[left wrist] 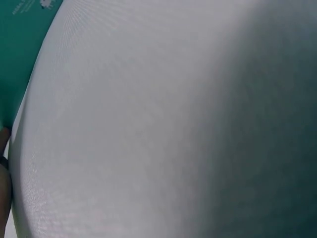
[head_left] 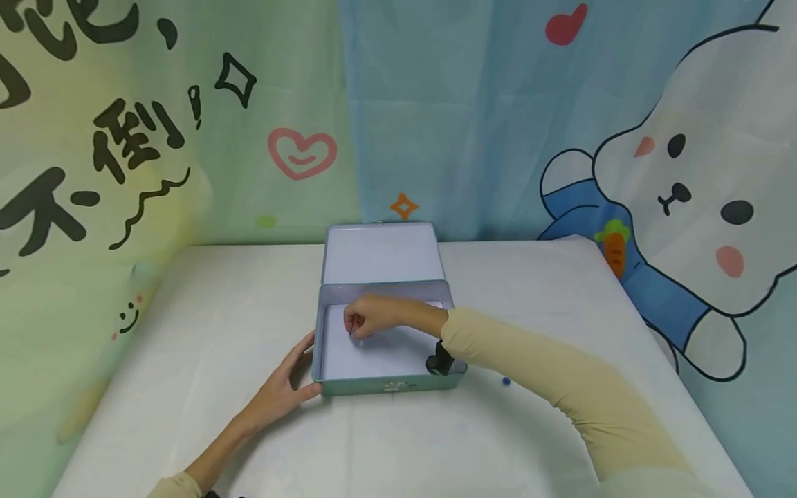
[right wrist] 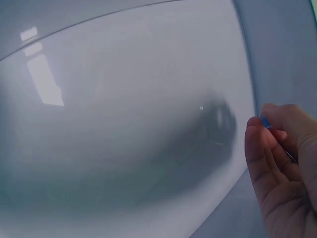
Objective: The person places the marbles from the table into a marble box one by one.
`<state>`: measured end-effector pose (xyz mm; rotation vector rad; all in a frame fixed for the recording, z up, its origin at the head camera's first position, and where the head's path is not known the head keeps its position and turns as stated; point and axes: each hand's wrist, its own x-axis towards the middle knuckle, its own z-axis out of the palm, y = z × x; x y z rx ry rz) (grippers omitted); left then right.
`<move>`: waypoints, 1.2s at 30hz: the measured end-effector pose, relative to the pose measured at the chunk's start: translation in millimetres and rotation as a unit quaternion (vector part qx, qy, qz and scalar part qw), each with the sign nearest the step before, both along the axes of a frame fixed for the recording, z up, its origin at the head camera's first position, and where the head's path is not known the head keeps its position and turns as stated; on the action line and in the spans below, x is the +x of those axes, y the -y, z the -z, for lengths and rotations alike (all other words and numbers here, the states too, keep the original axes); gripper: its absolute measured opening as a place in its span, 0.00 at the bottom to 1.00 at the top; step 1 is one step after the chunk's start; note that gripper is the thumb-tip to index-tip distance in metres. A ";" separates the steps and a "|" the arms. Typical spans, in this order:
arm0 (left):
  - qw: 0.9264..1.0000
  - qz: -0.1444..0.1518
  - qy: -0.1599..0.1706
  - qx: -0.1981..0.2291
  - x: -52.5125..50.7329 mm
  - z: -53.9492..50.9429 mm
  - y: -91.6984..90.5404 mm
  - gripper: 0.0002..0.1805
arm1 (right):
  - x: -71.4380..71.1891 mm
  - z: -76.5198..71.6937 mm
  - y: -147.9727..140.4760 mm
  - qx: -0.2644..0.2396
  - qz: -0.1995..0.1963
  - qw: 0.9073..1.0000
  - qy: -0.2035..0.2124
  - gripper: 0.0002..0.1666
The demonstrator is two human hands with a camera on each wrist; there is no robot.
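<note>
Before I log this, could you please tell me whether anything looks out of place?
A small blue piece lies on the white table outside the open tin, near the right sleeve; it may be stray, since the right fingers pinch another blue bit over the tin.

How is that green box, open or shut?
Open: the lid is tipped back behind the box, and the right hand is over its pale floor.

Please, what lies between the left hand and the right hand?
In the head view, the open box's left wall and a bare strip of its floor lie between the left hand, outside, and the right hand, over that floor.
</note>
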<state>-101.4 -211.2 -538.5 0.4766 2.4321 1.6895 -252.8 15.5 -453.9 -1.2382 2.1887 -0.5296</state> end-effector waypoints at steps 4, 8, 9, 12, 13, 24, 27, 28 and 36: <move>1.000 0.002 -0.006 -0.001 0.3 1.3 0.3 0.50 | -3.6 5.7 12.0 -0.001 -0.007 1.000 -0.012 0.06; 1.000 0.003 -0.004 0.000 0.1 3.0 0.6 0.50 | -9.4 11.4 19.9 0.014 0.001 1.000 -0.025 0.07; 1.000 0.003 -0.001 0.000 0.2 2.9 0.3 0.50 | -10.6 12.5 20.8 0.017 0.003 1.000 -0.022 0.07; 1.000 0.003 0.002 -0.002 0.1 2.8 -0.4 0.50 | -13.3 17.7 22.6 0.020 0.006 1.000 -0.016 0.07; 1.000 0.003 0.002 -0.001 0.0 2.2 -0.8 0.50 | -14.0 20.2 23.1 0.018 0.007 1.000 -0.016 0.07; 1.000 0.000 -0.002 -0.004 0.8 0.0 -0.4 0.50 | -13.2 30.9 26.5 0.012 0.010 1.000 -0.018 0.07; 1.000 -0.001 -0.004 -0.006 0.4 0.0 -1.0 0.50 | -13.6 31.8 26.1 0.012 0.005 1.000 -0.026 0.07; 1.000 -0.002 -0.005 -0.007 0.1 0.0 -1.2 0.50 | -14.0 31.5 25.9 0.014 0.002 0.999 -0.031 0.08; 1.000 -0.010 -0.002 -0.010 0.6 -1.2 -1.3 0.50 | -15.3 7.8 15.1 0.039 -0.025 0.997 -0.069 0.12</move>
